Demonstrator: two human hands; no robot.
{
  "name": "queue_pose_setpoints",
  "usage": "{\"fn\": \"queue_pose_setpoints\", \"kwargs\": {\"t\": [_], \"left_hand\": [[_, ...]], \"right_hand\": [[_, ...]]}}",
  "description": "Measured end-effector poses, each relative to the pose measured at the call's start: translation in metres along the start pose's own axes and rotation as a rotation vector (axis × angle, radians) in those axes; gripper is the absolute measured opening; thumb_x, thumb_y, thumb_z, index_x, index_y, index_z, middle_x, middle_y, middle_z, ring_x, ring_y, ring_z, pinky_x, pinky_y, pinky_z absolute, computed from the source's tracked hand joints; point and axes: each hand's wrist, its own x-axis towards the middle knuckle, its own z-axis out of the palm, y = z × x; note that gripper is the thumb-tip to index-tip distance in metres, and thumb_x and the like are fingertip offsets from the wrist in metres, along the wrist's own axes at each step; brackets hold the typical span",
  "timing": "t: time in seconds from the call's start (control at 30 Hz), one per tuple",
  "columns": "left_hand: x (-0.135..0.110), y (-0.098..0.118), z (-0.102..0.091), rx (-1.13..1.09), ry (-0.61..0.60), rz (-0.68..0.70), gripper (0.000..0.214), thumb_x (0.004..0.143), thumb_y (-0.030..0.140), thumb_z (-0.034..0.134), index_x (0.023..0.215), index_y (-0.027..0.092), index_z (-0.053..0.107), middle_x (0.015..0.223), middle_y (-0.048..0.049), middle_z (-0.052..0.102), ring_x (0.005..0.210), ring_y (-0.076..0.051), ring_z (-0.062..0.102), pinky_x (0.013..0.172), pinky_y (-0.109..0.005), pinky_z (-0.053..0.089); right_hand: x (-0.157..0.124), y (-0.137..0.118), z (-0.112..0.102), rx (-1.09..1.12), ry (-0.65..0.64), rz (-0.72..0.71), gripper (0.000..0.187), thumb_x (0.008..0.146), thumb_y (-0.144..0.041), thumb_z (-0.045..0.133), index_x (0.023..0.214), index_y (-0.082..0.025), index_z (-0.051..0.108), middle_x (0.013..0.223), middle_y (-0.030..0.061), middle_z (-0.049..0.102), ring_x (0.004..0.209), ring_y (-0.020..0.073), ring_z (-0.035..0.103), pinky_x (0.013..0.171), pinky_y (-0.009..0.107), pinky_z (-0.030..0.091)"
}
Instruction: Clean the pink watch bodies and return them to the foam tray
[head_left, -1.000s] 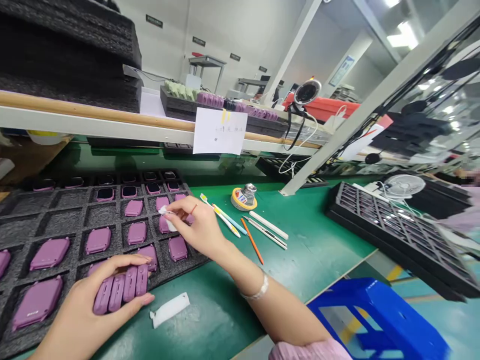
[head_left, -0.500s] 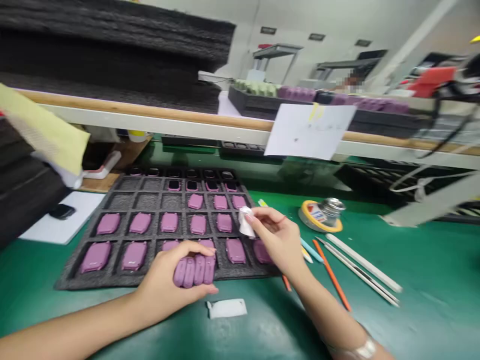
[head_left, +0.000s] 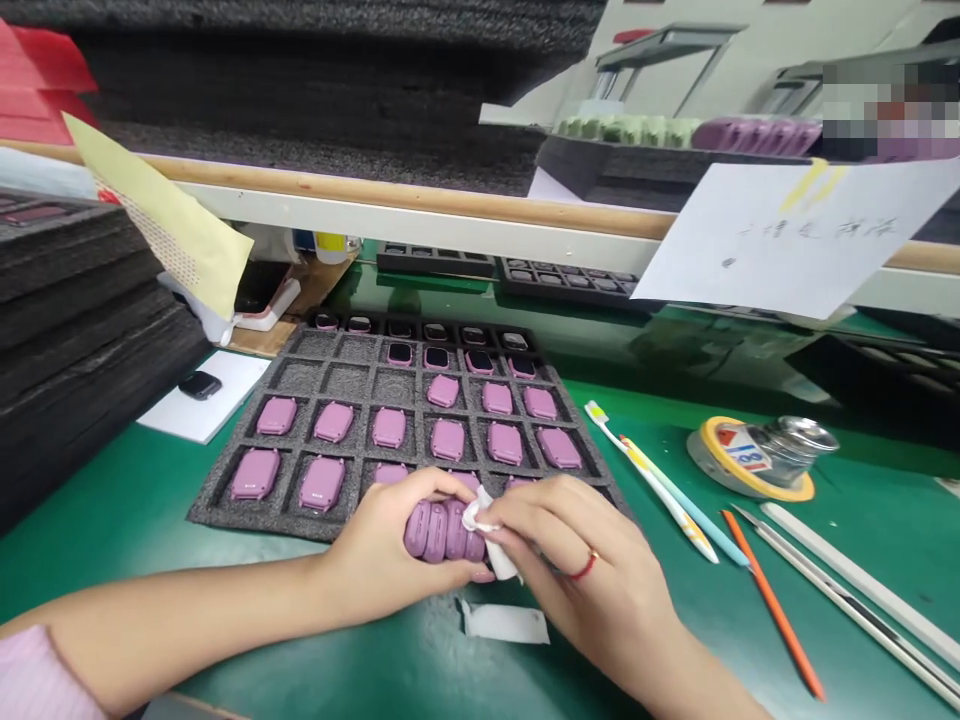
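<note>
My left hand (head_left: pixel 397 545) is wrapped round a row of several purple watch cases (head_left: pixel 444 530), stacked side by side with their edges facing me. Pinched in the fingers of my right hand (head_left: pixel 577 560) is a white cloth (head_left: pixel 496 540), which touches the right end of that row. Just behind both hands lies a black foam tray (head_left: pixel 300 378), its pockets holding more purple cases (head_left: pixel 390 428), some with dark screens (head_left: pixel 437 357) in the farther rows. My hands hide part of the nearest row. A small white packet (head_left: pixel 505 623) lies on the table below my hands.
To the right are a toothbrush (head_left: pixel 660 490), an orange stick (head_left: pixel 776 605), tweezers (head_left: pixel 847 605), a tape roll (head_left: pixel 709 455) and a glass bottle (head_left: pixel 799 450). Stacked black foam (head_left: pixel 82 290) stands left. A shelf edge (head_left: pixel 450 210) with a hanging paper (head_left: pixel 787 240) crosses above.
My right hand has brought the white cloth from over the tray's right side down to the purple cases. My left hand still holds them. The view has shifted.
</note>
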Motion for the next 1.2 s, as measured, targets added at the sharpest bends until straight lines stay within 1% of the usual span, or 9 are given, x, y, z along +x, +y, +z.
{"fn": "queue_pose_setpoints", "kwargs": {"t": [0.23,0.47,0.53,0.6,0.67,0.73,0.8,1.0,1.2], "left_hand": [[0.001,0.001,-0.001,-0.032,-0.021,0.001,0.04,0.069,0.026,0.085,0.104,0.022,0.067,0.105,-0.0024,0.077,0.101,-0.022,0.072,0.091,-0.034,0.055],[0.0,0.0,-0.001,-0.015,0.025,0.015,0.043,0.067,0.028,0.089,0.103,0.022,0.066,0.105,-0.0032,0.077,0.099,-0.022,0.072,0.094,-0.036,0.055],[-0.001,-0.001,-0.002,-0.043,0.029,0.051,0.042,0.068,0.028,0.089,0.103,0.022,0.066,0.109,-0.0045,0.077,0.105,-0.023,0.072,0.099,-0.037,0.054],[-0.001,0.0,-0.001,-0.065,0.032,0.086,0.042,0.069,0.027,0.089,0.103,0.022,0.066,0.113,-0.0055,0.077,0.108,-0.022,0.072,0.102,-0.037,0.054],[-0.001,0.0,-0.001,-0.074,0.036,0.105,0.042,0.069,0.025,0.089,0.104,0.021,0.066,0.114,-0.0062,0.076,0.109,-0.023,0.072,0.102,-0.037,0.054],[-0.002,0.0,-0.001,-0.067,0.039,0.122,0.042,0.069,0.025,0.089,0.104,0.021,0.065,0.115,-0.0066,0.076,0.11,-0.023,0.072,0.102,-0.038,0.055],[-0.002,0.0,-0.001,-0.055,0.037,0.133,0.043,0.069,0.025,0.09,0.105,0.021,0.066,0.115,-0.006,0.076,0.111,-0.022,0.072,0.102,-0.037,0.055],[-0.001,0.002,-0.003,-0.105,0.027,0.108,0.042,0.07,0.019,0.086,0.107,0.021,0.066,0.113,-0.0056,0.077,0.109,-0.022,0.072,0.101,-0.036,0.055],[0.002,0.005,-0.004,-0.118,0.013,0.024,0.038,0.07,0.02,0.085,0.104,0.02,0.068,0.11,-0.0057,0.077,0.106,-0.023,0.072,0.097,-0.036,0.056]], "right_hand": [[-0.001,-0.001,0.001,0.129,-0.087,0.029,0.011,0.096,-0.011,0.06,0.103,-0.02,0.063,0.087,0.0036,0.071,0.078,0.0153,0.065,0.068,0.029,0.053],[-0.004,0.008,0.004,-0.091,0.14,0.041,0.017,0.091,-0.008,0.066,0.101,-0.022,0.063,0.085,0.0034,0.072,0.079,0.0179,0.065,0.071,0.033,0.054],[-0.005,0.015,0.0,-0.081,0.245,0.139,0.016,0.089,-0.01,0.068,0.097,-0.023,0.062,0.096,0.0066,0.072,0.091,0.0212,0.069,0.082,0.038,0.056],[-0.007,0.023,-0.003,0.054,0.341,0.285,0.013,0.091,-0.013,0.065,0.092,-0.024,0.058,0.104,0.0092,0.072,0.102,0.0242,0.071,0.089,0.042,0.058],[-0.01,0.026,-0.003,0.228,0.371,0.406,0.014,0.093,-0.015,0.061,0.088,-0.025,0.052,0.097,0.0082,0.073,0.094,0.023,0.074,0.078,0.038,0.062],[-0.013,0.025,-0.001,0.297,0.343,0.445,0.015,0.093,-0.015,0.061,0.087,-0.025,0.051,0.083,0.0042,0.07,0.074,0.0187,0.073,0.06,0.029,0.059],[-0.015,0.018,0.002,0.273,0.283,0.4,0.012,0.092,-0.015,0.062,0.091,-0.024,0.054,0.079,0.0026,0.067,0.068,0.016,0.068,0.057,0.026,0.056],[-0.014,-0.005,0.009,0.282,0.047,0.073,0.022,0.089,-0.003,0.062,0.102,-0.021,0.059,0.082,0.0014,0.068,0.074,0.0134,0.066,0.068,0.027,0.056],[-0.011,-0.008,0.013,0.073,0.074,0.033,0.022,0.091,-0.004,0.06,0.104,-0.021,0.061,0.085,0.0039,0.072,0.075,0.0168,0.068,0.065,0.03,0.056]]}}
